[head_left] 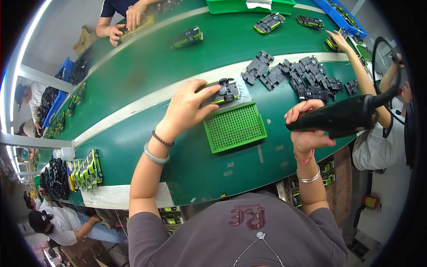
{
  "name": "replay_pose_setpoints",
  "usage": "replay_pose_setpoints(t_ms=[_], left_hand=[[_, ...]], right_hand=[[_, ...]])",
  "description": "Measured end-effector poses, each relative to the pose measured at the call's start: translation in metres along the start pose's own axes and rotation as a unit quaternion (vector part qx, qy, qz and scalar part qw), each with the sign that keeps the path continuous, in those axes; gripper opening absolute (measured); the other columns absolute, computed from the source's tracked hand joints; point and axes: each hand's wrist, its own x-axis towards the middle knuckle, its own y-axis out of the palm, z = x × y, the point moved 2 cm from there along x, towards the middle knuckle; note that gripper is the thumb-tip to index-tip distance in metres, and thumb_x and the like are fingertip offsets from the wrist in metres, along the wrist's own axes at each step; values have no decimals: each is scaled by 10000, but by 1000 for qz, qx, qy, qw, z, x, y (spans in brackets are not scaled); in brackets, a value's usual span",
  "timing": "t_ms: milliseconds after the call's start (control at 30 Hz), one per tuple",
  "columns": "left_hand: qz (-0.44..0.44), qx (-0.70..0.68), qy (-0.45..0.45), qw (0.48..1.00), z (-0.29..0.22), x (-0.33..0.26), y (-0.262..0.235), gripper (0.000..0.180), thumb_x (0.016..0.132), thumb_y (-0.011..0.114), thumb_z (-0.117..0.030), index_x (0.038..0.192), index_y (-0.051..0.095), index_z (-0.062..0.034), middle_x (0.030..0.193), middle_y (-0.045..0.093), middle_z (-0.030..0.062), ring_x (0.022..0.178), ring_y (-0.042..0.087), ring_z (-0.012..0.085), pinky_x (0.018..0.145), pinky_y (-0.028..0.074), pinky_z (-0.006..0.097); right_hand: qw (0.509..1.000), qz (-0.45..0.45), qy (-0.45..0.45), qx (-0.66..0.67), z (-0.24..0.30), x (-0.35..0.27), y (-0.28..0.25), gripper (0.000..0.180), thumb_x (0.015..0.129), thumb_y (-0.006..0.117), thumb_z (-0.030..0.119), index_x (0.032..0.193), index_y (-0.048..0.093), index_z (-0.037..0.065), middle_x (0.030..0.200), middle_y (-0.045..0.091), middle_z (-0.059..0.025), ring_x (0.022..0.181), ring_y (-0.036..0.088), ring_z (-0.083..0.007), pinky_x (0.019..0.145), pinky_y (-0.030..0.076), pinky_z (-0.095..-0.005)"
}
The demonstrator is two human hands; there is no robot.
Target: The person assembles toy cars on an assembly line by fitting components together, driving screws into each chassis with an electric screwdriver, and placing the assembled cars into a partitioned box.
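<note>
My left hand (189, 104) is closed around an upside-down toy car (227, 90), whose black underside and wheels face up and whose yellow-green body edge shows at the right. Beneath the car lies a pale plastic sheet (243, 89). A black corded electric screwdriver (338, 116) is gripped in my right hand (308, 131), to the right of the car and apart from it; its tip cannot be made out. Between my hands stands a green perforated plastic basket (235, 128). Loose black car chassis (311, 71) lie in a heap beyond my right hand.
A row of yellow-green toy cars (85, 171) and black parts (55, 178) stand at the left. Across the green conveyor belt (151, 66), a co-worker's hands (129, 22) handle a car. Another person's arm (349, 53) reaches in at the right. The screwdriver's cable (376, 58) loops upward.
</note>
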Motion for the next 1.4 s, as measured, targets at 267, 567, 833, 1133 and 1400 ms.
replay_pose_setpoints(t_ms=[267,567,833,1133,1400], left_hand=[[-65,38,22,997,8,-10,15,411,731,688,-258,1124,594,-180,1041,538,135,930,529,303,789,448,395],[-97,29,22,995,11,-16,22,426,710,701,-284,1117,602,-204,1049,528,112,965,516,277,792,429,379],[-81,18,9,997,10,-17,17,435,716,700,-230,1137,598,-191,1092,537,128,1000,520,304,851,431,398],[-83,20,8,996,10,-18,17,425,720,697,-234,1131,601,-187,1095,535,135,1004,519,308,848,432,398],[-84,29,18,996,15,-17,19,409,710,697,-246,1104,607,-188,1079,532,119,1001,516,289,829,432,386]], right_hand=[[971,106,7,212,4,4,88,1040,531,161,935,865,432,-12,642,514,-87,533,528,-177,487,461,-282],[981,102,120,113,-35,-13,116,1009,530,143,947,854,418,31,601,495,-90,514,487,-171,504,436,-295],[984,123,103,82,-41,-15,119,980,572,190,925,869,417,19,613,498,-96,519,493,-173,491,441,-283],[983,114,110,91,-42,-15,117,993,561,189,930,866,417,13,614,495,-99,519,495,-178,493,443,-285],[984,137,103,58,-40,-22,125,983,556,256,925,873,423,9,657,482,-80,530,502,-167,492,443,-283]])
